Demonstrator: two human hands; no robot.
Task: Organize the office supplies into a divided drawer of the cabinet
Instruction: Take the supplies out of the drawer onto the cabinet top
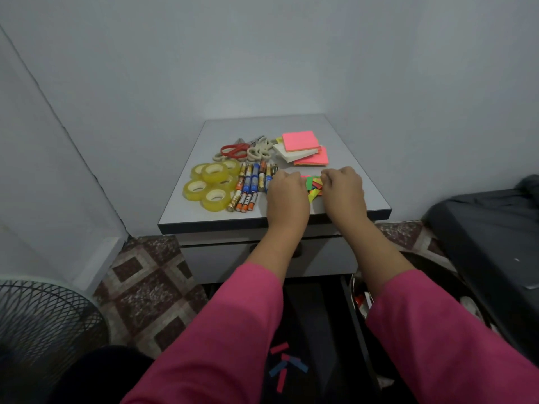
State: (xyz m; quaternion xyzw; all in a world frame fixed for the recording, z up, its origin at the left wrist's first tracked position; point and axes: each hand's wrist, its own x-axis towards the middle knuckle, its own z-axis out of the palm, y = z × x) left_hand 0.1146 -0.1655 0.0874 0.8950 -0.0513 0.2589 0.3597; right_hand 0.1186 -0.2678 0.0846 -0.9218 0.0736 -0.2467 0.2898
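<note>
On the grey cabinet top [344,135] lie several yellow tape rolls [210,185], a row of batteries [250,185], scissors [245,150], and pink and white sticky note pads [303,148]. A small heap of neon index flags [313,186] lies near the front edge. My left hand [287,193] and my right hand [342,189] flank that heap, both with fingers curled onto the flags. The fingertips are hidden behind the knuckles. Below the top, the cabinet's drawer [221,258] is pulled out a little, my forearms crossing over it.
A few red and blue flags [287,363] lie on dark fabric on my lap. A black fan grille [38,330] stands at the lower left. A dark bin [364,301] with clutter and a dark bag [495,228] are at the right. Walls enclose the cabinet.
</note>
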